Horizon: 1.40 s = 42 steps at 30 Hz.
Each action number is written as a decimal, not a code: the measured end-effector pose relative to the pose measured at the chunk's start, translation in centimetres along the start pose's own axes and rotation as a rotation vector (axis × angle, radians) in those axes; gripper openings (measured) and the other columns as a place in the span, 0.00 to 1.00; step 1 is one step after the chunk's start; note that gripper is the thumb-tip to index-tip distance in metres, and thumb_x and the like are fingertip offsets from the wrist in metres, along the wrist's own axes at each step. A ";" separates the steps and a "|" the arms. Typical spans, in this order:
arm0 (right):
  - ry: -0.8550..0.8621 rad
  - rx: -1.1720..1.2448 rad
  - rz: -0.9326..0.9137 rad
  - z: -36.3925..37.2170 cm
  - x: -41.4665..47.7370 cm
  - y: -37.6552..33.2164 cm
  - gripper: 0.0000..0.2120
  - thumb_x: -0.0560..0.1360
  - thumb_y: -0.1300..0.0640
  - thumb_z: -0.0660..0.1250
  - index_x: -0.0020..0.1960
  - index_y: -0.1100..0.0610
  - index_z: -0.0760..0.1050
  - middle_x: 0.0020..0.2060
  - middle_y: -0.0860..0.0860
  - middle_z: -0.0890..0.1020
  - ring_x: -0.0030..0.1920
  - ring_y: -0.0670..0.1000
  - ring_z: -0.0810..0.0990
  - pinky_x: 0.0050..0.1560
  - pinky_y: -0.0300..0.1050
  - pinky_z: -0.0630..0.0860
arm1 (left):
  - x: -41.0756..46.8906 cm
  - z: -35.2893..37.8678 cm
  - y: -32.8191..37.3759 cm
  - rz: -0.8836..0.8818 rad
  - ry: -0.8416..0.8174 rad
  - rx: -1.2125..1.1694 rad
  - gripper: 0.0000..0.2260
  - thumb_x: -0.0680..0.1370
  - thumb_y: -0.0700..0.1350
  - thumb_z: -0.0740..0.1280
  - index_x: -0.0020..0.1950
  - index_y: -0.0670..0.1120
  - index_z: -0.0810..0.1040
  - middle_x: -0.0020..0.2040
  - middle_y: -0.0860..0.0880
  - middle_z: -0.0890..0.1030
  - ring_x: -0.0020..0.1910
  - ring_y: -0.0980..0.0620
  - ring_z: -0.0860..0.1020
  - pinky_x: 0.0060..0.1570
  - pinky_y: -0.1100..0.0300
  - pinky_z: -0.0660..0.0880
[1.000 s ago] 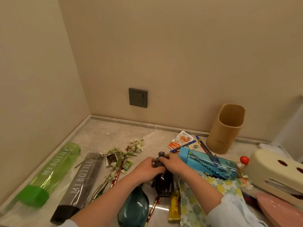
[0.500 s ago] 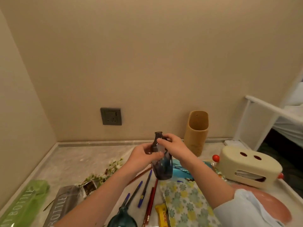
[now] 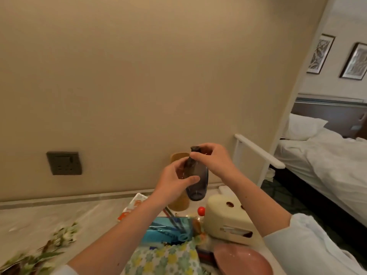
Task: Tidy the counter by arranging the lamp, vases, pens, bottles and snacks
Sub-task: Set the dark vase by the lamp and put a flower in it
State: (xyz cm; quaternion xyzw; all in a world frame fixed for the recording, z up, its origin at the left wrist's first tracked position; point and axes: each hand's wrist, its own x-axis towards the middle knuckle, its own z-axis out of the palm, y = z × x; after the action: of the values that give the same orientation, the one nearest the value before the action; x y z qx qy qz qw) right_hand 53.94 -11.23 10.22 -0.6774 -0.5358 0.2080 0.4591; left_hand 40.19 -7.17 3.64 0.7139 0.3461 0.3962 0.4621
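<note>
Above the counter (image 3: 59, 212), the dark vase (image 3: 198, 187) was held, body clasped by the left grip (image 3: 172, 185), neck pinched by the right grip (image 3: 214, 161); setting it upright was judged next.

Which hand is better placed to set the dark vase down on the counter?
Probably left: the left hand wraps the body of the dark vase, and bare counter lies on its side. The right hand only pinches the neck.
</note>
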 end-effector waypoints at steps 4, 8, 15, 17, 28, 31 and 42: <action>0.018 -0.064 -0.013 -3.7 2.0 3.1 0.15 0.71 0.50 0.75 0.56 0.54 0.81 0.48 0.48 0.83 0.49 0.48 0.80 0.49 0.43 0.79 | 2.2 4.6 0.1 0.024 0.018 0.062 0.29 0.70 0.46 0.76 0.69 0.55 0.70 0.58 0.57 0.77 0.58 0.58 0.74 0.50 0.69 0.72; 0.029 -0.123 -0.029 -5.3 4.1 6.8 0.12 0.70 0.47 0.75 0.51 0.50 0.80 0.45 0.46 0.82 0.48 0.48 0.80 0.49 0.47 0.80 | 4.3 8.0 -1.1 0.014 0.049 0.125 0.30 0.71 0.45 0.76 0.70 0.56 0.69 0.59 0.57 0.75 0.58 0.58 0.74 0.56 0.61 0.75; -0.029 -0.237 -0.019 -5.2 6.9 11.9 0.14 0.70 0.48 0.74 0.53 0.51 0.81 0.48 0.46 0.83 0.49 0.47 0.81 0.50 0.50 0.80 | 6.9 11.4 -4.4 -0.116 -0.037 0.202 0.27 0.76 0.36 0.67 0.72 0.53 0.67 0.63 0.51 0.75 0.64 0.53 0.72 0.59 0.60 0.73; -0.042 -0.249 -0.002 -4.9 7.9 13.1 0.14 0.70 0.48 0.74 0.53 0.51 0.82 0.48 0.46 0.83 0.49 0.48 0.81 0.50 0.50 0.80 | 7.8 11.8 -5.2 -0.165 -0.079 0.221 0.27 0.77 0.35 0.65 0.73 0.52 0.67 0.64 0.51 0.77 0.64 0.52 0.73 0.59 0.59 0.73; -0.098 -0.286 0.086 -3.6 11.9 18.6 0.14 0.72 0.50 0.73 0.57 0.52 0.81 0.52 0.48 0.83 0.52 0.50 0.80 0.53 0.50 0.78 | 11.5 14.3 -8.9 -0.418 -0.157 0.188 0.26 0.79 0.32 0.59 0.76 0.47 0.60 0.70 0.46 0.71 0.68 0.46 0.70 0.62 0.59 0.70; -0.085 -0.271 0.112 -3.5 12.5 19.8 0.14 0.71 0.51 0.74 0.56 0.52 0.81 0.51 0.48 0.84 0.51 0.50 0.81 0.53 0.49 0.78 | 12.2 14.6 -9.8 -0.506 -0.137 0.132 0.29 0.79 0.31 0.58 0.78 0.46 0.55 0.72 0.45 0.68 0.69 0.44 0.69 0.65 0.52 0.72; -0.076 -0.295 0.115 -3.2 13.3 21.4 0.15 0.70 0.51 0.75 0.56 0.52 0.82 0.51 0.48 0.84 0.52 0.50 0.81 0.53 0.47 0.77 | 12.9 15.7 -11.6 -0.554 -0.131 0.089 0.23 0.79 0.34 0.59 0.74 0.44 0.65 0.71 0.46 0.71 0.71 0.47 0.68 0.68 0.56 0.67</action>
State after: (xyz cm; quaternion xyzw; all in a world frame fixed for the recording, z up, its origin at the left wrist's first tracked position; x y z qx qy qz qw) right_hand 72.37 -0.36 -3.50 -0.7587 -0.5379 0.1785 0.3213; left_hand 58.40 1.75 -8.06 0.6361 0.5142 0.1922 0.5422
